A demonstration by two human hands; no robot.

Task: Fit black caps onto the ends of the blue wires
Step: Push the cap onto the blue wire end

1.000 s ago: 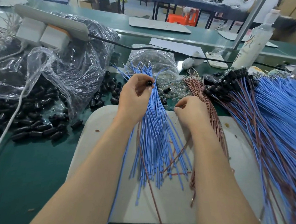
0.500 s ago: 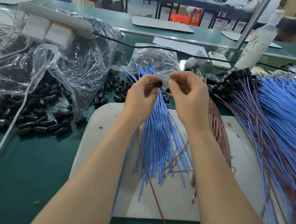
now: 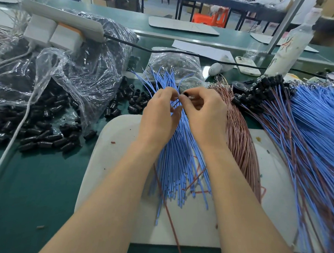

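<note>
Green bench [image 3: 33, 187] top holds a white board [image 3: 119, 143] where the blue wires [image 3: 177, 165] fan out, with loose caps [image 3: 45, 139] spilled from a plastic bag [image 3: 78, 73] on the left. The hands, slightly apart a moment ago, now meet over the wires' far ends: the right hand [image 3: 203, 116] pinches a black cap [image 3: 186, 94], and the left hand [image 3: 159, 116] seems to pinch one wire's tip against it. Fitting looks under way, though whether the cap is seated is hidden.

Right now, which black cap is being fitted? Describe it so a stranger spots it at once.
Blue wires fan across the white mat; both hands meet over their far end. The cap sits at the right hand's fingertips, against the left hand's. Unlike the loose caps at left and the fitted ones at right, it alone is held.
</note>
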